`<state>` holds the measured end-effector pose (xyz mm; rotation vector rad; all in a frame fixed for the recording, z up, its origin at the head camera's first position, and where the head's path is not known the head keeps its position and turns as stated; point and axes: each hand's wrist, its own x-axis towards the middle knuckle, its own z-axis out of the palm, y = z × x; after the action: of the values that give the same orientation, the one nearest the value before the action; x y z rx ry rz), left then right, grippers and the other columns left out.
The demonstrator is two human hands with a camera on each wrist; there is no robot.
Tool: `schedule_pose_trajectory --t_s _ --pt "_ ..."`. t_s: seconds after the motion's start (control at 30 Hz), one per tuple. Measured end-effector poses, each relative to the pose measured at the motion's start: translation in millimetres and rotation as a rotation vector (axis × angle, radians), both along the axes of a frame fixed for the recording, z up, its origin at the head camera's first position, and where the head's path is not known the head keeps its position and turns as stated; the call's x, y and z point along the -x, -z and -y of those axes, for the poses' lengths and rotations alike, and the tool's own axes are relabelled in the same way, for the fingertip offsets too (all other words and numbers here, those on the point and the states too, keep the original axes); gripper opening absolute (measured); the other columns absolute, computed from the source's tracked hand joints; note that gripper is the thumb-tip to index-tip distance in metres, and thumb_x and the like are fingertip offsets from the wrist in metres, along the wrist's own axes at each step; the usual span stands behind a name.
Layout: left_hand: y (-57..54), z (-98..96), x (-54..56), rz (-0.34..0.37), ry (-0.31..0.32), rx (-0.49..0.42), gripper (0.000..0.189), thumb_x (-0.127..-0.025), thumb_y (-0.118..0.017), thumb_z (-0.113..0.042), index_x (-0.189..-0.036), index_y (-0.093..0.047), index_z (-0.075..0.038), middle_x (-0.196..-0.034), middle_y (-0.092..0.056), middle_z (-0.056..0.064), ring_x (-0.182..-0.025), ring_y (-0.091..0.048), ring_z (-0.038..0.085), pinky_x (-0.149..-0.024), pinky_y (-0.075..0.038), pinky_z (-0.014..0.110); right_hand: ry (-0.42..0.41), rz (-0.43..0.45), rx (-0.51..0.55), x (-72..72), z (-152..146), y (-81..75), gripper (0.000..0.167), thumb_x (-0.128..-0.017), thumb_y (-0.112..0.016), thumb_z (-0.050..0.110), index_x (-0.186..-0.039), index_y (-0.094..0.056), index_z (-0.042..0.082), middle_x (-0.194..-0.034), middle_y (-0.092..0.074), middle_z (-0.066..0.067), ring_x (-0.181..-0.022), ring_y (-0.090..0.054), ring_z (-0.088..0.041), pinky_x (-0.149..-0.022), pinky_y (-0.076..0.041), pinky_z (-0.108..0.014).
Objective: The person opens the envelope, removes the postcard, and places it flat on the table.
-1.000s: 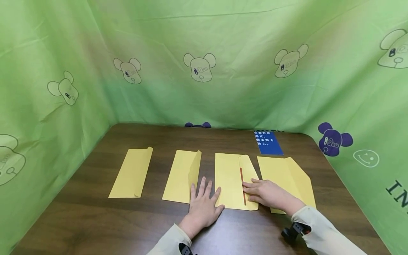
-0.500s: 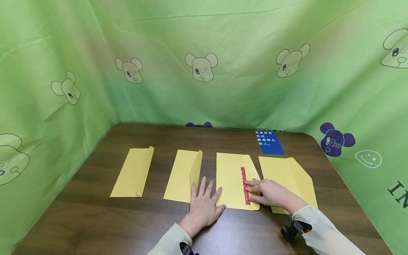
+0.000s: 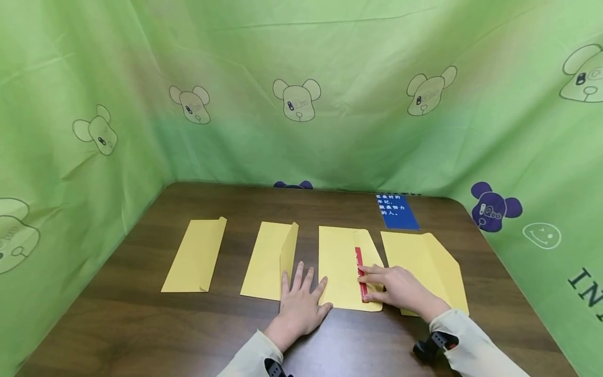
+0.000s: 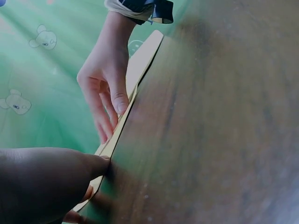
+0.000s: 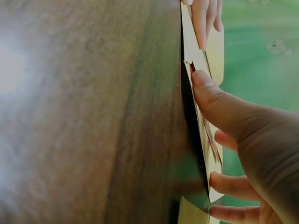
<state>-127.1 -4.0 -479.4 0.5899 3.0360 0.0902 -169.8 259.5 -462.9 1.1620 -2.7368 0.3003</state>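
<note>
Even light in the head view; softer, dimmer wrist views, glare on the tabletop (image 5: 70, 102).

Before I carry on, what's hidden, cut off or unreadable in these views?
Red slip, head view: the right hand covers part; any portion inside the third envelope from the left is hidden by its paper.
White marks on the slip, head view: too small to read.
Left hand, right wrist view: cut off by the top edge.
Black wrist device on the left sleeve, head view: cut off by the bottom edge.
</note>
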Motion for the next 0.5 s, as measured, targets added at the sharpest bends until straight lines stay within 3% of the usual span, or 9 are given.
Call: schedule_pose_trajectory --t_s 0.13,0.3,0.5 --pt "-0.4 0.8 1.7 -0.018 0.002 0.010 0.060 -0.100 -0.041 -0.060 -0.153 -0.042 -0.032 -0.158 -0.035 0.007 -0.151 -0.011 0.033 -0.115 -0.014 0.062 -0.030 0.001 0.011 0.8 -1.6 -1.4 0.045 -0.085 -0.075 0.044 -0.112 -0.077 0.008 -0.123 -0.068 -0.013 -0.107 -0.066 -0.042 -0.082 -0.055 -0.050" --pt "-1.9 1.6 1.7 -0.021 0.006 0.009 0.060 -0.100 -0.041 -0.060 -0.153 -0.042 -0.032 -0.158 -0.036 0.007 -0.151 -0.012 0.033 -0.115 -0.013 0.062 -0.003 0.092 -0.008 1.6 -4.6 -5.8 0.048 -0.085 -0.075 0.043 -0.112 -0.076 0.003 -0.125 -0.067 -0.015 -0.116 -0.061 -0.043 -0.092 -0.050 -0.055" --pt "-2.9 2.6 0.0 -0.010 0.005 0.013 0.060 -0.100 -0.041 -0.060 -0.153 -0.042 -0.033 -0.158 -0.036 0.007 -0.151 -0.012 0.033 -0.115 -0.013 0.061 0.015 0.131 0.009 0.6 -1.4 -8.2 0.046 -0.082 -0.079 0.040 -0.110 -0.077 0.003 -0.124 -0.067 -0.018 -0.114 -0.062 -0.042 -0.091 -0.050 -0.055"
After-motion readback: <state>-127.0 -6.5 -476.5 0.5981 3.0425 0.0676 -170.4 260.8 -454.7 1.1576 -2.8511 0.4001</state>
